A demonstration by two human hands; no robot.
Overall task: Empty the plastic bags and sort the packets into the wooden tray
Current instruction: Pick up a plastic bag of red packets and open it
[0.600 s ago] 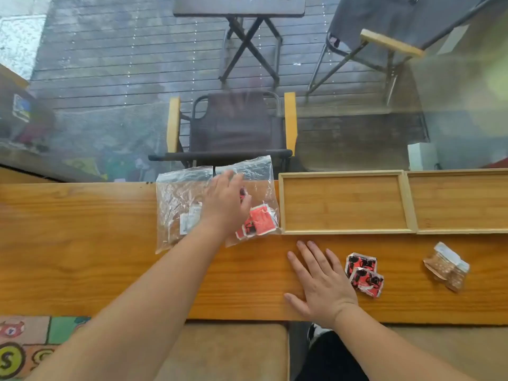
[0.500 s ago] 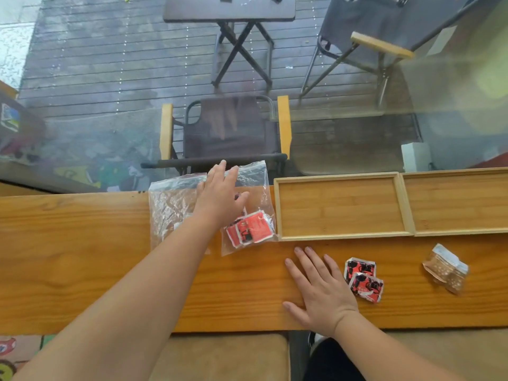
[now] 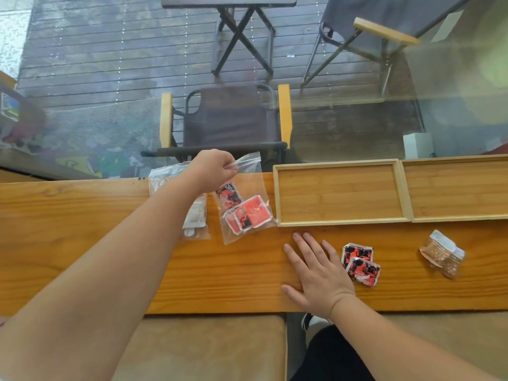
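My left hand (image 3: 213,167) pinches the top edge of a clear plastic bag (image 3: 251,185) and holds that end up off the wooden counter. Red and black packets (image 3: 246,214) lie in the bag's lower end, next to the wooden tray (image 3: 341,167). A second clear bag (image 3: 195,215) with pale packets lies under my left forearm. My right hand (image 3: 316,269) rests flat on the counter, fingers spread, holding nothing. Two loose red-and-black packets (image 3: 360,264) lie just right of it, and brown packets (image 3: 442,254) lie farther right.
The tray has two shallow compartments, the right one (image 3: 453,215) running out of view. The counter (image 3: 82,243) ends against a glass pane; beyond it stand a folding chair (image 3: 228,119) and a small table (image 3: 236,23). A cushioned seat (image 3: 206,347) sits below the counter.
My left hand went from lying flat on the bags to gripping the top edge of the red-packet bag and lifting it. The right hand stayed put.
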